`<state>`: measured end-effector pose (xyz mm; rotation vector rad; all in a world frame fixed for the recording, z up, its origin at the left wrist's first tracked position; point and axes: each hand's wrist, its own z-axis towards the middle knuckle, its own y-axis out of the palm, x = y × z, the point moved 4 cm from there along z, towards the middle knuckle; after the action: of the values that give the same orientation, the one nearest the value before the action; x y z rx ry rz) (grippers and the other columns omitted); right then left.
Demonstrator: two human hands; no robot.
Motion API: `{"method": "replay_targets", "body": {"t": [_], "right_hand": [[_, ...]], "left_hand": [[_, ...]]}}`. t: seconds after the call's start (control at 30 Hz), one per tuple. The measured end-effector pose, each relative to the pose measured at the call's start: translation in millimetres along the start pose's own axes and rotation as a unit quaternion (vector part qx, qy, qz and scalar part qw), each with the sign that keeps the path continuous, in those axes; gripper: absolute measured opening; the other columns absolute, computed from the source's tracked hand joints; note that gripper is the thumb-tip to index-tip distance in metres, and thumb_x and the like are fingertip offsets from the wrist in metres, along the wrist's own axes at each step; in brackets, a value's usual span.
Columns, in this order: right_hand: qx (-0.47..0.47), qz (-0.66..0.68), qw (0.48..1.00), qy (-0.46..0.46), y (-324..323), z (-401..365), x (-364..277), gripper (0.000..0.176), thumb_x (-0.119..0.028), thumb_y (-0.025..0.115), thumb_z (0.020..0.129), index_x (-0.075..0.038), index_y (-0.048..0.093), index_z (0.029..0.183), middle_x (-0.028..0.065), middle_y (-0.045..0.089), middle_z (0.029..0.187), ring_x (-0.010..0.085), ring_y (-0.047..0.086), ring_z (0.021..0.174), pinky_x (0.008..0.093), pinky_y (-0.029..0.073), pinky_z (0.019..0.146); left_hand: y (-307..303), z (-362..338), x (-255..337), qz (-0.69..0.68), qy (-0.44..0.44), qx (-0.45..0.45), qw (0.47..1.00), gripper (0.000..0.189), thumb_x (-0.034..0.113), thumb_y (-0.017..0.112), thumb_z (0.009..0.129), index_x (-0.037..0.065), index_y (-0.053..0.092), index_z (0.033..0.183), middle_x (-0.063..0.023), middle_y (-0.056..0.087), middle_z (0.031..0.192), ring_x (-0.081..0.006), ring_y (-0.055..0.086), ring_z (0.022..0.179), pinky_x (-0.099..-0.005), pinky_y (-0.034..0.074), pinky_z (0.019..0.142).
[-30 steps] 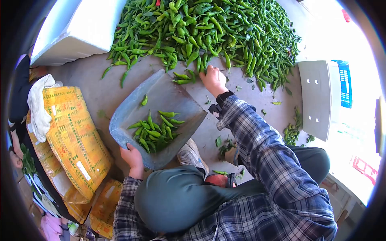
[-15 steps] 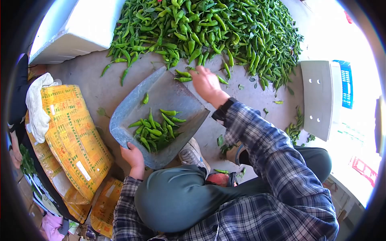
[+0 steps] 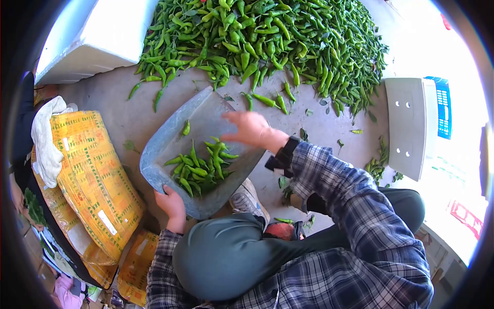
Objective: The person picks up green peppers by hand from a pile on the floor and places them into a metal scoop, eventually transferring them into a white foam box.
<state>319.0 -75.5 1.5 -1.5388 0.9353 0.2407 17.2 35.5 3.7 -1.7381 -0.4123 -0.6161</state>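
A grey metal scoop (image 3: 159, 139), like a large dustpan, rests on the floor in front of my knee. Its rim is in the grip of my left hand (image 3: 171, 206), thumb on top at the near-left edge. Several green chili peppers (image 3: 195, 169) lie in the scoop's near half, with a single one (image 3: 186, 127) farther up. Over the right side of the scoop is my right hand (image 3: 249, 129), slightly blurred, fingers spread and no pepper visible in them. Beyond the scoop's front lip, loose peppers (image 3: 265, 100) lie on the floor.
A big heap of green peppers (image 3: 288, 41) covers the floor ahead. A white foam box (image 3: 110, 38) stands at the upper left, yellow taped cartons (image 3: 98, 175) on the left. To the right are a pale foam panel (image 3: 406, 123) and a blue crate (image 3: 441, 105).
My right hand has moved back from the scoop's front lip to above its inside. The peppers at the lip are gone from there, and more lie on the scoop's pile. My left hand stays put.
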Motion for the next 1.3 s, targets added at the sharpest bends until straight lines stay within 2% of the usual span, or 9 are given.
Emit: {"method": "replay_targets", "body": {"t": [0.23,0.37,0.43,0.53,0.63,0.8,0.93,1.27,1.3], "right_hand": [[0.021,-0.157,0.959,0.234,1.7,34.6,61.6,0.033,-0.031,0.058,0.078,-0.003,0.054,0.095,0.0179,0.063,0.073,0.0332,0.063,0.07,0.0405,0.051,0.06],[0.015,-0.074,0.98,0.182,-2.0,14.4,20.2,0.025,-0.027,0.057,0.077,-0.006,0.057,0.09,0.0177,0.064,0.073,0.0322,0.063,0.071,0.04,0.051,0.06],[-0.139,0.135,0.978,0.072,-8.7,0.0,-17.9,0.021,-0.025,0.056,0.076,-0.007,0.059,0.087,0.0163,0.062,0.074,0.0308,0.064,0.073,0.0396,0.051,0.061],[0.09,-0.102,0.978,0.157,-16.4,2.3,36.9,0.02,-0.022,0.057,0.077,-0.008,0.057,0.092,0.013,0.062,0.083,0.0305,0.062,0.074,0.0412,0.05,0.064],[0.064,-0.216,0.95,0.215,-25.3,-1.1,77.7,0.021,-0.016,0.056,0.075,-0.005,0.053,0.093,0.0154,0.059,0.087,0.0317,0.062,0.08,0.0386,0.05,0.065],[0.089,-0.225,0.968,0.07,-27.7,-17.8,70.6,0.022,-0.017,0.055,0.074,-0.003,0.052,0.09,0.0164,0.061,0.083,0.0328,0.062,0.076,0.0402,0.05,0.063],[0.18,-0.114,0.931,0.295,-53.7,-33.4,111.1,0.024,-0.024,0.055,0.076,-0.004,0.049,0.088,0.0185,0.062,0.069,0.036,0.061,0.065,0.0447,0.049,0.06],[-0.018,0.033,0.995,0.089,-29.1,-19.5,42.5,0.031,-0.038,0.056,0.076,-0.009,0.061,0.087,0.014,0.065,0.082,0.0327,0.063,0.079,0.0417,0.051,0.069],[0.023,-0.008,0.985,0.173,-41.6,-15.0,52.8,0.032,-0.038,0.055,0.076,-0.008,0.06,0.086,0.0145,0.065,0.081,0.0325,0.063,0.078,0.0421,0.051,0.068]], "left_hand": [[-0.5,-0.4,0.7,-0.012,-0.001,-0.005,1.0,0.027,0.006,0.046,0.085,-0.008,0.051,0.107,-0.0241,0.059,0.097,-0.0359,0.058,0.09,-0.0395,0.042,0.081],[1.7,-0.2,-3.7,-0.034,0.001,-0.002,0.999,0.027,0.005,0.045,0.085,-0.009,0.05,0.107,-0.0241,0.059,0.099,-0.0358,0.057,0.091,-0.0394,0.042,0.082],[2.4,-0.8,-7.4,-0.037,-0.001,-0.004,0.999,0.027,0.005,0.045,0.085,-0.009,0.05,0.107,-0.0244,0.059,0.099,-0.0362,0.057,0.091,-0.0397,0.042,0.082],[2.6,1.4,-6.5,-0.029,0.001,-0.002,1.0,0.027,0.005,0.045,0.085,-0.009,0.05,0.108,-0.0247,0.059,0.099,-0.037,0.057,0.09,-0.0401,0.042,0.082],[2.0,0.6,-8.9,-0.012,0.005,-0.005,1.0,0.027,0.005,0.045,0.085,-0.009,0.05,0.108,-0.0251,0.059,0.099,-0.0378,0.057,0.091,-0.0403,0.042,0.082],[3.3,1.0,-8.3,-0.018,0.002,-0.001,1.0,0.027,0.005,0.045,0.085,-0.009,0.05,0.107,-0.0256,0.058,0.1,-0.0385,0.056,0.092,-0.0404,0.042,0.082],[2.7,2.0,-9.2,-0.018,0.009,-0.004,1.0,0.028,0.005,0.045,0.085,-0.009,0.05,0.108,-0.0253,0.058,0.101,-0.0377,0.057,0.093,-0.0401,0.042,0.083],[2.5,3.5,-10.9,-0.016,-0.003,-0.017,1.0,0.029,0.004,0.045,0.085,-0.01,0.049,0.11,-0.0259,0.058,0.103,-0.0375,0.057,0.094,-0.0404,0.042,0.083],[3.7,5.5,-10.0,-0.016,-0.001,-0.015,1.0,0.029,0.004,0.045,0.085,-0.01,0.049,0.11,-0.0259,0.058,0.103,-0.0375,0.057,0.094,-0.0404,0.042,0.083]]}}
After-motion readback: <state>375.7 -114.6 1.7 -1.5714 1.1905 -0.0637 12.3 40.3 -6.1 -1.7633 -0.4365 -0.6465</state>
